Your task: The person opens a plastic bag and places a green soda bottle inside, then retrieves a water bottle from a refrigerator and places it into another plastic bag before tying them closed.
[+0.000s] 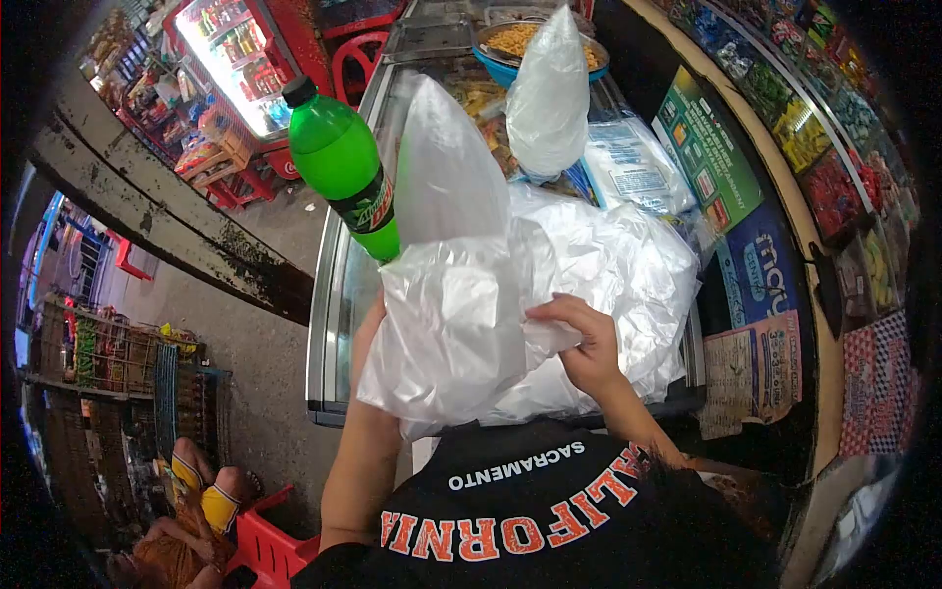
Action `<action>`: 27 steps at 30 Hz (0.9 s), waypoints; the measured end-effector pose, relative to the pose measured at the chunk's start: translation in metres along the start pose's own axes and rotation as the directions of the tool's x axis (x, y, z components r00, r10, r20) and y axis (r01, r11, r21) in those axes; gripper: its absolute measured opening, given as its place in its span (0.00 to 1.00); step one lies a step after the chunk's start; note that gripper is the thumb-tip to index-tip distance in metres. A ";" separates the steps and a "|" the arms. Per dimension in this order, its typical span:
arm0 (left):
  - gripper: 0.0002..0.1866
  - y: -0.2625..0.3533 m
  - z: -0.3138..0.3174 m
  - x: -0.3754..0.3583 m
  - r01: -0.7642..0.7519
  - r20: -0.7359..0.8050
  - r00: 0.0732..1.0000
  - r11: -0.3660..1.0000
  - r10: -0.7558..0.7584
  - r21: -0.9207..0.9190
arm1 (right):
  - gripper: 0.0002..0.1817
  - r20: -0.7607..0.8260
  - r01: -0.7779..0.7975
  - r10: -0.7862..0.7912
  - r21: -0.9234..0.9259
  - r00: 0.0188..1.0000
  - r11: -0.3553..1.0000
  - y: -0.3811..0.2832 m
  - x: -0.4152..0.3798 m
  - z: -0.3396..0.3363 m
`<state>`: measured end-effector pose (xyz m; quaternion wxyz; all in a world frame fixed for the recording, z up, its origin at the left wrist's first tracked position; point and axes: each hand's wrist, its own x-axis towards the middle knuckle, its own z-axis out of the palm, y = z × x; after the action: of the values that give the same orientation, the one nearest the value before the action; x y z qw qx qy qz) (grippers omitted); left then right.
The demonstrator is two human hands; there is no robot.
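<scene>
A translucent white plastic bag (446, 314) is spread over my left hand, which it hides; only the forearm shows below. With fingers pinched together, my right hand (584, 344) grips the bag's right edge. Behind it a pointed, cone-shaped white plastic bundle (446, 162) stands up. A second cone-shaped bundle (549, 103) stands upright farther back. Crumpled white plastic bags (628, 285) lie in a pile to the right. At the left a green soda bottle (339, 157) with a black cap stands beside the bag.
The glass-topped counter (329, 294) has a metal edge. A blue basin (500, 69) of food and a flat plastic packet (633, 167) lie at the back. Posters (711, 147) line the right side. A person (186, 530) sits at lower left near a red chair (275, 540).
</scene>
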<state>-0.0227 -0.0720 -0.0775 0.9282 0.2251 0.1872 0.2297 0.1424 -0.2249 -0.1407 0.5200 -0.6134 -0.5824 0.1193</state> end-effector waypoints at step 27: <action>0.13 0.003 -0.004 -0.008 -0.353 0.115 0.931 0.778 0.345 0.521 | 0.07 0.030 -0.391 0.444 0.529 0.896 0.753 -0.068 0.050 0.004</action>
<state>-0.0326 -0.0726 -0.0778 0.7713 0.5058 0.1926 0.3350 0.1144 -0.1957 -0.0664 0.6544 -0.5682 -0.3500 0.3555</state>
